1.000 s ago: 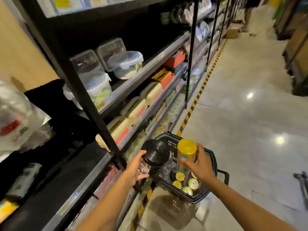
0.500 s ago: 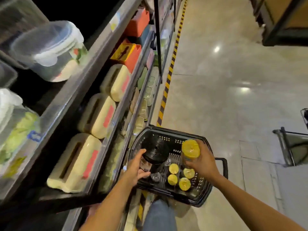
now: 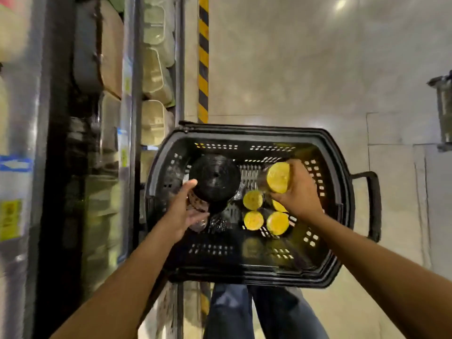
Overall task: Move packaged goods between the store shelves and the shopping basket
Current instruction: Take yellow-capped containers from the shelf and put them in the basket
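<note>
A black shopping basket (image 3: 335,172) stands on the floor below me, beside the shelves. My left hand (image 3: 182,211) grips a clear jar with a wide black lid (image 3: 214,180), held low inside the basket's left half. My right hand (image 3: 297,194) holds a jar with a yellow lid (image 3: 277,177) over the basket's right half. Under that hand, several more yellow-lidded jars (image 3: 253,220) stand upright on the basket floor. Small clear glass pieces (image 3: 219,222) lie beside them.
Metal store shelves (image 3: 132,99) run along the left, stocked with pale lidded plastic containers (image 3: 154,118). A yellow-and-black floor stripe (image 3: 203,57) runs past them. The basket's pull handle (image 3: 373,206) sticks out to the right. A metal stand (image 3: 444,106) is at the far right. My legs show below the basket.
My view has tipped from the shelves down onto the basket. Both hands have lowered their jars deeper into the basket, still holding them.
</note>
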A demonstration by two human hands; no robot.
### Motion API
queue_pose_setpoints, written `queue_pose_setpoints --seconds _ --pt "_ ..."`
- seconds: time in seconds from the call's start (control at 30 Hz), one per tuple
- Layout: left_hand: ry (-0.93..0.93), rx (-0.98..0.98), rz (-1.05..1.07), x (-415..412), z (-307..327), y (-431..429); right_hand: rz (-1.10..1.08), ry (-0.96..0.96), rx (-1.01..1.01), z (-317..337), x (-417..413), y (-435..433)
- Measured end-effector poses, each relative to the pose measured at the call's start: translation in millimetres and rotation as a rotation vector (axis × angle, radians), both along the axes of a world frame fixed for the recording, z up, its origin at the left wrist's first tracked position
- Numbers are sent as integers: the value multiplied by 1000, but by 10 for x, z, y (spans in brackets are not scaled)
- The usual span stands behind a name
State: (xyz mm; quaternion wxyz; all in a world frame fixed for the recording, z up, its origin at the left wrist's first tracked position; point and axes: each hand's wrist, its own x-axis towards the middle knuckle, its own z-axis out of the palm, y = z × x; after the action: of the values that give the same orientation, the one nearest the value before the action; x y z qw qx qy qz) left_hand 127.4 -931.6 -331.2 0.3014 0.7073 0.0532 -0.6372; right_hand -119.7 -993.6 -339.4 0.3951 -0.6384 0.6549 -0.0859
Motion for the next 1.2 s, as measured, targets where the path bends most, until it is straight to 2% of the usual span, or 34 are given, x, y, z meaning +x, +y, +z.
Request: queue_pose_setpoints --seconds 0.23,0.47,0.67,0.9,1.2 --pt "20 -56 -36 50 -869 -74 -8 55 46 -1095 131 -69" --pt "33 -105 -86 53 -1172 -139 150 168 77 -1705 299 -40" --pt "14 -129 -115 11 -1356 -210 370 495 40 -1963 333 -63" --pt "24 -115 -78 -10 -1563 -160 404 647 70 -2158 169 -101" --pt "22 -104 -59 -40 -1621 -123 390 599 98 -2177 143 51"
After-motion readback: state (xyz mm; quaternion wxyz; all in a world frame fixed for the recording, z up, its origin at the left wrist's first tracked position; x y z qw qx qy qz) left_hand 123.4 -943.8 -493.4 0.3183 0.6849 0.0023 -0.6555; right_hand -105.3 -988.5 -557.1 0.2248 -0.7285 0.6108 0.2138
